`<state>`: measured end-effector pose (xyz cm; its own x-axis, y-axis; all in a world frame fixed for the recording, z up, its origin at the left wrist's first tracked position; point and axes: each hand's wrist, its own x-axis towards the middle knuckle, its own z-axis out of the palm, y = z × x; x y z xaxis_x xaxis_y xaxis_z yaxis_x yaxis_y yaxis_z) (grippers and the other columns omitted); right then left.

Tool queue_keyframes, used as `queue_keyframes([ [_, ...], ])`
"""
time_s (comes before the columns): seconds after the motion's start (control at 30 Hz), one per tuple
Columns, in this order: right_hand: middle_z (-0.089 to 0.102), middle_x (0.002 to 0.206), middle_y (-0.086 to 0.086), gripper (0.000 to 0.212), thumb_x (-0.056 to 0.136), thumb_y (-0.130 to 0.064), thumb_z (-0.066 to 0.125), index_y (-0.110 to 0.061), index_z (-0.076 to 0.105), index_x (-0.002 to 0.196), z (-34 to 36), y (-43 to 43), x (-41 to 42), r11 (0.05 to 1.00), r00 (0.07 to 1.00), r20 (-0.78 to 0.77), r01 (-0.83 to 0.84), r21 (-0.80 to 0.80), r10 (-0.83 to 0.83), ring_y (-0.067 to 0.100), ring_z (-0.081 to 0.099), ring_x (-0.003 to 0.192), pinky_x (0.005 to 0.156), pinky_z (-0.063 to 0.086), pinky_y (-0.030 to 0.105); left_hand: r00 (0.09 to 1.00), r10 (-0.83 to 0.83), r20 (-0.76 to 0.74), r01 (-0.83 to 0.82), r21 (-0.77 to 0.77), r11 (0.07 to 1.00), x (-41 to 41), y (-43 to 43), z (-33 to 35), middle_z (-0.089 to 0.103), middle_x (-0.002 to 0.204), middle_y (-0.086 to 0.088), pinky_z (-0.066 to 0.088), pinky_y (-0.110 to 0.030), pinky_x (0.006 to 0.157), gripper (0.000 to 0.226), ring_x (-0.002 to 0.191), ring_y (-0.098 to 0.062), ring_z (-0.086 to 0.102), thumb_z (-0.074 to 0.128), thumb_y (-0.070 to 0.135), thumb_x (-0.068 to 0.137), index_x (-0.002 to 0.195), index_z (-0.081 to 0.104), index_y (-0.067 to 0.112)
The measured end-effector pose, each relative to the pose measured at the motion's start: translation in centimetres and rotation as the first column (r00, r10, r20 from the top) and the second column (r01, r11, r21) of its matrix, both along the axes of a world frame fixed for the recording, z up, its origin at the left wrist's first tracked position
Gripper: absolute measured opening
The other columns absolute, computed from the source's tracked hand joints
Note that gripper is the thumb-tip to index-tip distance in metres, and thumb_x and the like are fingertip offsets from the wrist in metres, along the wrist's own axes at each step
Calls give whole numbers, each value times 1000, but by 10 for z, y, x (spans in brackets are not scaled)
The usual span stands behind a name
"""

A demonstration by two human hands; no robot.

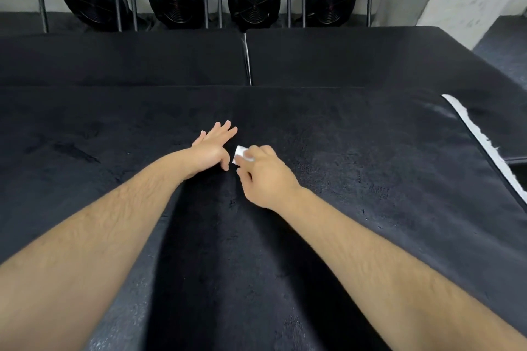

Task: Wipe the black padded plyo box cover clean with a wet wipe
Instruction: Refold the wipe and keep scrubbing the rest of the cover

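The black padded plyo box cover [356, 151] fills most of the view, its surface scuffed and dusty grey in patches. My left hand [212, 148] lies flat on it near the middle, fingers straight and spread forward. Just to its right, my right hand [263, 174] grips a small folded white wet wipe [240, 153] and holds it down against the cover. Only the wipe's upper left corner shows past my fingers.
Two more black padded boxes [342, 57] stand side by side behind this one, with a seam between them. Beyond them, several round black fan housings [176, 0] sit behind metal bars. A torn white strip [482, 142] runs along the cover's right edge.
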<state>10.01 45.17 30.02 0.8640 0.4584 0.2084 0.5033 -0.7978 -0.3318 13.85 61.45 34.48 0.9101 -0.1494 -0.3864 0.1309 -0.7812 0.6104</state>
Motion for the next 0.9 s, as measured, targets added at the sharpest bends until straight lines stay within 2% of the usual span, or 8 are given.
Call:
queue_keyframes([
  [0.13, 54, 116, 4, 34, 102, -30, 45, -8, 66, 117, 3, 17, -3, 998, 998, 11, 68, 13, -68, 25, 44, 108, 74, 52, 37, 1000, 23, 11, -23, -5, 1000, -4, 1, 2, -5, 167, 9, -3, -42, 121, 96, 152, -26, -18, 58, -8, 81, 158, 17, 33],
  [0.3, 57, 117, -1, 31, 102, -30, 39, -13, 63, 110, -5, 11, -57, 999, 996, 73, -42, -10, 43, 22, 46, 101, 65, 38, 28, 1000, -5, -7, 6, 76, 997, -14, 4, 1, -8, 166, 13, 3, -46, 122, 87, 152, -28, -16, 53, 0, 89, 159, 14, 33],
  [0.4, 54, 106, -2, 27, 103, -29, 39, -17, 61, 113, -4, -5, -37, 998, 997, 63, 50, 27, -52, 19, 38, 89, 59, 40, 32, 998, -56, -2, 56, 117, 992, -28, 10, -12, -9, 165, 16, 1, -44, 124, 78, 152, -24, -17, 47, 8, 94, 159, 12, 35],
  [0.47, 54, 107, 1, 32, 103, -29, 39, -13, 64, 115, -4, -5, -30, 992, 990, 55, 128, 11, -128, 20, 38, 90, 62, 44, 34, 998, -54, -16, 55, 80, 995, -40, 12, -19, -12, 164, 17, -1, -46, 123, 76, 151, -24, -20, 47, 13, 98, 159, 8, 37],
  [0.53, 57, 111, 2, 36, 101, -30, 38, -10, 66, 111, -7, 4, -46, 995, 993, 66, 103, -9, -102, 24, 45, 96, 65, 42, 31, 999, -48, -4, 48, 41, 998, -47, 12, -21, -13, 164, 19, -2, -46, 122, 75, 150, -25, -22, 47, 16, 99, 159, 7, 39],
  [0.63, 58, 115, -3, 36, 99, -31, 37, -15, 67, 112, -13, -3, -67, 1000, 997, 70, -17, -10, 18, 24, 48, 95, 63, 46, 31, 998, -61, 29, 60, 43, 997, -50, 7, -17, -11, 162, 21, -5, -39, 121, 73, 150, -18, -22, 45, 11, 101, 159, 7, 34],
  [0.8, 55, 109, -1, 30, 103, -30, 40, -16, 63, 113, -11, -31, -33, 972, 972, 21, 235, 32, -235, 22, 40, 95, 69, 45, 34, 998, -54, 20, 53, 45, 998, -52, 5, -13, -13, 163, 21, 3, -41, 124, 73, 149, -14, -22, 44, 10, 102, 159, 7, 36],
  [0.9, 57, 103, -2, 36, 101, -33, 34, -13, 64, 99, -15, -16, -65, 994, 993, 45, 106, 32, -108, 21, 43, 92, 64, 46, 34, 996, -83, 36, 80, 76, 994, -53, 3, -11, -12, 163, 20, 1, -37, 124, 72, 134, 2, -20, 43, 8, 102, 159, 6, 33],
])
